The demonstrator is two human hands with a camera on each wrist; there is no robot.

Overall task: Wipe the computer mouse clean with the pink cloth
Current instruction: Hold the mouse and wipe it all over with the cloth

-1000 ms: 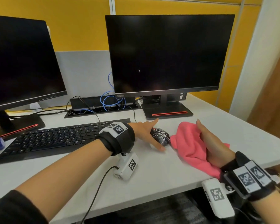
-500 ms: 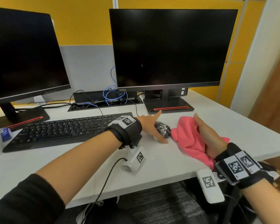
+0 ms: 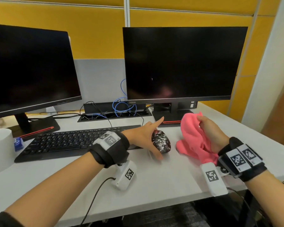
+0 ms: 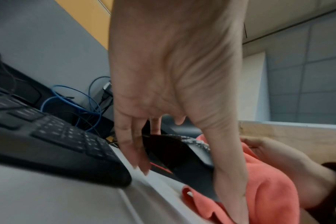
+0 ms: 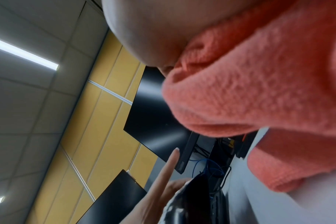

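Note:
The computer mouse (image 3: 162,142) is black with white speckles and sits on the white desk (image 3: 162,181), just right of the keyboard. My left hand (image 3: 143,136) pinches it between the thumb on its near side and fingers on its far side, with the index finger raised. In the left wrist view the mouse (image 4: 175,151) looks tilted in that hold. My right hand (image 3: 210,131) grips the bunched pink cloth (image 3: 192,138) just right of the mouse. The cloth's top is lifted and its lower end trails on the desk. Pink cloth (image 5: 259,91) fills the right wrist view.
A black keyboard (image 3: 69,141) lies left of the mouse. Two dark monitors (image 3: 184,63) (image 3: 28,71) stand behind, with blue cables (image 3: 121,107) between them. A white cylinder (image 3: 0,149) and a small blue item (image 3: 17,143) sit far left. The desk edge is close in front.
My right hand has closed on the pink cloth and raised its top off the desk. The left hand stays on the mouse.

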